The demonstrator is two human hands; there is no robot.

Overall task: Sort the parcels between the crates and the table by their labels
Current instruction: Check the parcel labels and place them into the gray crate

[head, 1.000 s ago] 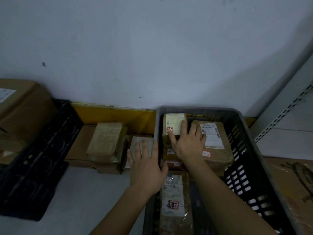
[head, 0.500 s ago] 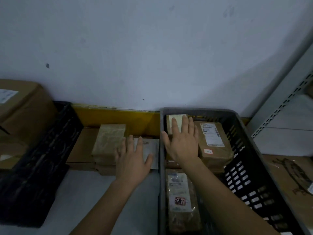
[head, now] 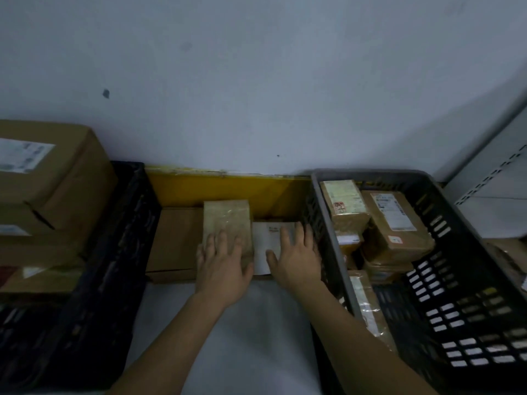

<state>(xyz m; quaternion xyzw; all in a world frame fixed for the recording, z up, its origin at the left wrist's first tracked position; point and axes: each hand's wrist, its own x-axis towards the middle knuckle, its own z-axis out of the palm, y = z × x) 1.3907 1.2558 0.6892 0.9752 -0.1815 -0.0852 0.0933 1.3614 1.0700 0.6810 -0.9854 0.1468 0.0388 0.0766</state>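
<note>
A grey slotted crate point(head: 445, 269) holds brown parcels point(head: 396, 223) with white labels and red stamps, a black crate point(head: 114, 252) holds plain brown boxes point(head: 57, 178), and a yellow band point(head: 222, 189) runs beneath the pale grey wall point(head: 256, 81), behind a white-labelled parcel point(head: 271, 240).

Parcels point(head: 225, 223) lie on the table point(head: 251, 323) between two crates point(head: 445, 280).

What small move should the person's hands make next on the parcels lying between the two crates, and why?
Probably close the right hand around the white-labelled parcel and lift it to read the label. Both hands lie flat and gripping nothing, the left hand on the tape-wrapped parcel.
</note>
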